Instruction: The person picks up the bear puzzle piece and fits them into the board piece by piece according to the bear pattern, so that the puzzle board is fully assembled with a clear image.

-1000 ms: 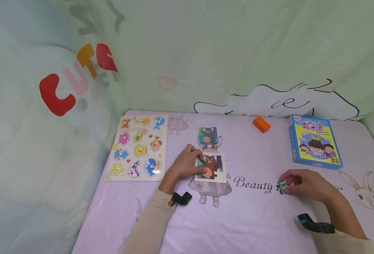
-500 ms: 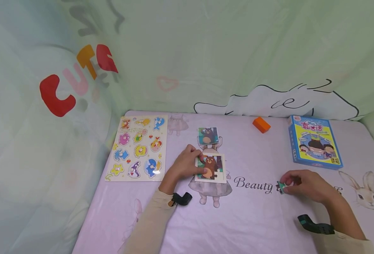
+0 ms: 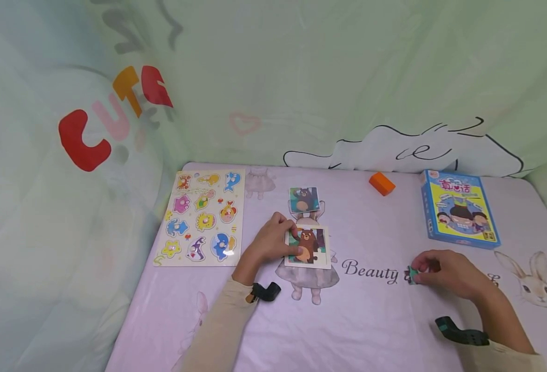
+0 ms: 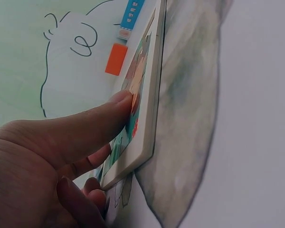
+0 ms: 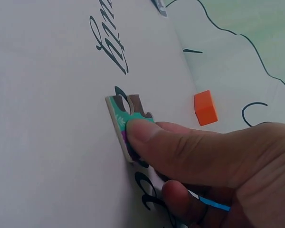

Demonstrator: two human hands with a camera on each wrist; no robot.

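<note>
A framed jigsaw puzzle [image 3: 308, 248] with a brown bear lies on the tablecloth; a pale gap shows at its lower right. My left hand [image 3: 273, 238] grips its left side, thumb [image 4: 116, 107] on the picture and fingers curled at the edge, partly hidden. Off to the right, my right hand [image 3: 447, 271] pinches a loose jigsaw piece [image 5: 118, 116] between thumb and fingers. That piece is green with brown and purple parts, held tilted close to the cloth. Beyond the puzzle lies a bear picture card [image 3: 304, 200].
At the left lies a knob puzzle board [image 3: 200, 219] with sea animals. An orange block [image 3: 382, 184] sits at the back, left of a blue and yellow game box [image 3: 461, 209]. A green curtain [image 3: 273, 77] hangs behind the table.
The jigsaw piece in my right hand has turned slightly. My left hand and the framed puzzle stay in place.
</note>
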